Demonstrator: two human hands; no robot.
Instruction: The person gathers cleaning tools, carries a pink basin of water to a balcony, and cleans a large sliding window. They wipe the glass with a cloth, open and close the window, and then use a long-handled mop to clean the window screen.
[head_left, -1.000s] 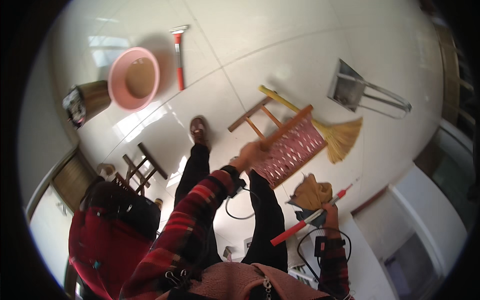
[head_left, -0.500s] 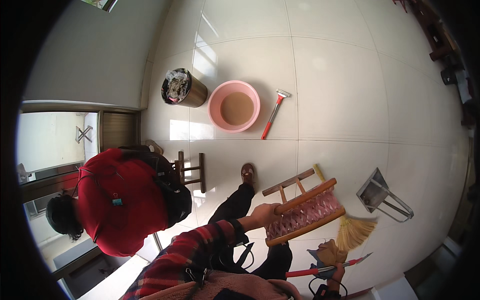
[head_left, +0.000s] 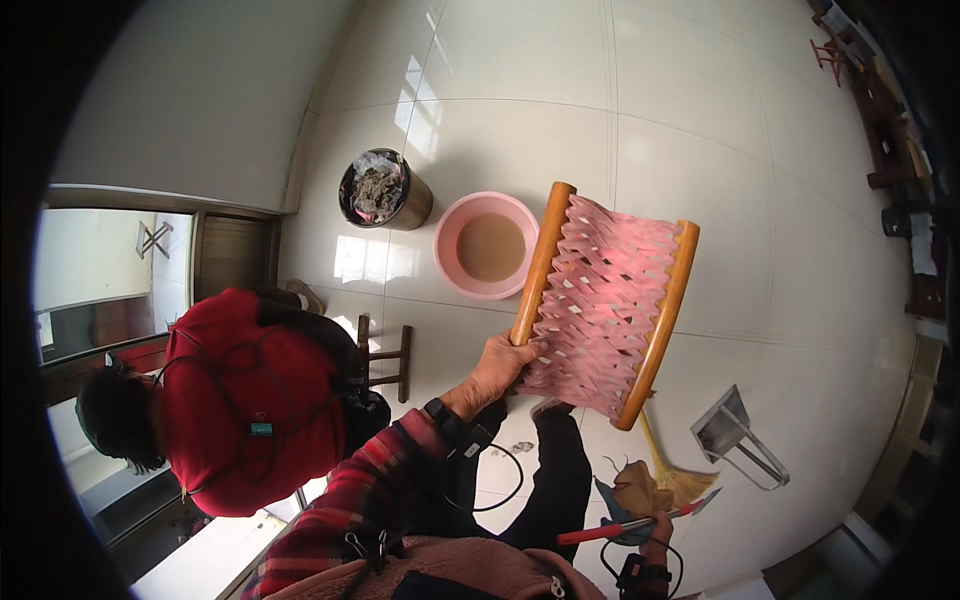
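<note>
Broadly, a pale tiled floor (head_left: pixel 700 130) spread ahead of the left grip (head_left: pixel 508 362) and the right grip (head_left: pixel 657 533). A second person (head_left: pixel 250 400), in a red top, was well to the left of the left grip.

Pink-seated stool (head_left: pixel 610 305): woven seat facing the viewer, an orange-brown wooden bar along each side. It rose ahead and to the right of the left grip, whose fingers were closed round the near end of the left bar, thumb against the webbing. Dark wooden stool (head_left: pixel 403 365), partly seen, between that grip and the person. Pink basin (head_left: pixel 447 250) of murky brown liquid, ahead of the left grip; bin (head_left: pixel 415 205) full of rubbish, farther ahead and to its left.

Broom (head_left: pixel 690 484), yellowish bristles, just ahead of the right grip and a little right. Metal dustpan (head_left: pixel 722 428), farther ahead and right of the same grip. Right grip was closed round a red-handled scraper (head_left: pixel 600 533), blade end to the right. Brown cloth (head_left: pixel 640 488) and blue-grey cloth (head_left: pixel 610 500) were bunched at that grip; how its fingers pinched them, could not tell.
</note>
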